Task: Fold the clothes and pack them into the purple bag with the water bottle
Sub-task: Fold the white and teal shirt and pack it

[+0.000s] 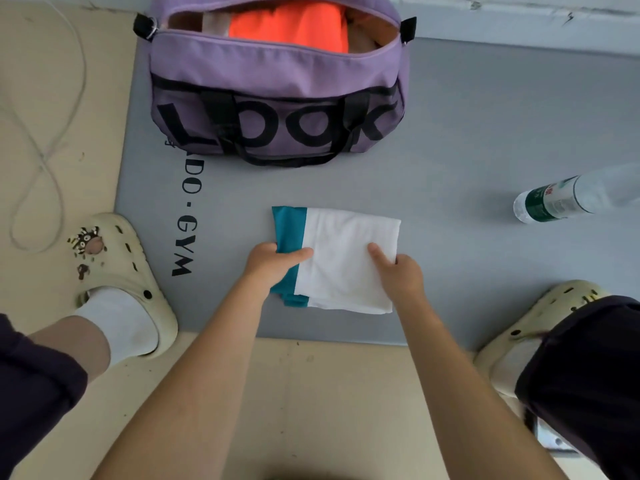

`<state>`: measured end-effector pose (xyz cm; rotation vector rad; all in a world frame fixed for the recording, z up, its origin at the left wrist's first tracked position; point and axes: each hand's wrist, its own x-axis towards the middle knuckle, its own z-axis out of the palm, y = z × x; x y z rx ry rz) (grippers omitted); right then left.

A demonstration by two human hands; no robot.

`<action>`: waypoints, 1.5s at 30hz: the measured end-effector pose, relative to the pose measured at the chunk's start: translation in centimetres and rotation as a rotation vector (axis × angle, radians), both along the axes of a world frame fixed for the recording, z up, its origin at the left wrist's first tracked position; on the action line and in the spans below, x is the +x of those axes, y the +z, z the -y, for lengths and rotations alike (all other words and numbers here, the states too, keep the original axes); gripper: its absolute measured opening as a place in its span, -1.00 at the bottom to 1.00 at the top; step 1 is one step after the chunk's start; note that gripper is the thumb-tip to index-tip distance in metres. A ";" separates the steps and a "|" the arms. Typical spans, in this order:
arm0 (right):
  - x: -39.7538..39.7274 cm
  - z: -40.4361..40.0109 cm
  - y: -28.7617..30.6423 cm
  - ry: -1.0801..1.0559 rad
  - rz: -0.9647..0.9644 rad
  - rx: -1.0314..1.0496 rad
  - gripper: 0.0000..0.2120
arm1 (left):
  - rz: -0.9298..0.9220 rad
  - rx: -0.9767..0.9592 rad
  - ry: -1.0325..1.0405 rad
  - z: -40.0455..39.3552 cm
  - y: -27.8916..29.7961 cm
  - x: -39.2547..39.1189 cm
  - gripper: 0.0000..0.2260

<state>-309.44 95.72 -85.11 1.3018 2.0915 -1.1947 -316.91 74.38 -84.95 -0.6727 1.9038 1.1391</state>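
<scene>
gripping the folded white-and-teal garment (341, 258) on the grey mat (450, 140), the left hand (273, 263) and right hand (398, 271) are being kept level; the open purple bag (277, 109) is waiting at twelve o'clock, the water bottle (554, 199) at two.

The bag (277, 98) is purple with black lettering and straps; orange cloth (291, 26) shows inside. The folded garment (346, 258) is white with a teal band. The mat (450, 133) is grey with black letters. The bottle (554, 199) is clear with a green label. The clogs (131, 271) are cream.

bottle (568, 197): far end cut off at right edge | bag (277, 84): top cut off at upper edge | mat lettering (185, 216): partly hidden under bag
</scene>
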 end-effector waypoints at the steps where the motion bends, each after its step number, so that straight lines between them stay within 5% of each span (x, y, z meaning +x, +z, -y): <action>1: 0.4 0.3 0.3 -0.030 0.024 -0.041 -0.54 | 0.044 0.011 0.008 0.1 0.1 0.5 -0.58; 5: 0.8 0.9 3.1 -0.252 -0.046 -0.360 -0.62 | 0.089 0.217 0.171 0.5 1.6 1.2 -0.59; 9: -1.9 0.2 8.4 -0.198 -0.341 -0.736 -0.69 | -0.042 0.422 0.208 0.7 6.4 -1.8 -0.73; 14: -10.4 -0.1 16.6 -0.085 -0.700 -0.782 -0.60 | -0.389 0.715 0.268 1.7 15.5 -9.3 -0.62; 18: -18.3 1.1 19.5 -0.077 -0.691 -0.666 -0.70 | -0.545 0.610 0.293 1.6 18.8 -15.9 -0.71; 27: -28.1 1.6 17.0 -0.267 -0.478 -0.814 -0.73 | -0.431 0.390 0.277 1.3 14.6 -26.3 -0.62; 31: -30.0 1.5 15.0 -0.182 -0.409 -0.693 -0.79 | -0.471 0.167 0.100 1.2 12.0 -28.4 -0.51; 35: -28.4 1.2 12.6 -0.047 -0.170 -0.625 -0.93 | -0.258 -0.018 -0.196 2.1 9.2 -27.4 -0.39; 38: -27.6 1.1 12.0 0.009 -0.236 -0.613 -0.84 | -0.412 0.031 -0.140 2.5 8.1 -26.8 -0.56; 41: -28.5 0.8 11.6 0.229 -0.445 -0.229 -0.69 | -0.702 0.099 0.006 2.2 8.3 -26.4 -0.77; 45: -28.0 0.2 11.6 0.681 -0.337 0.247 -0.60 | -0.743 -0.271 -0.519 2.1 8.8 -25.8 -0.67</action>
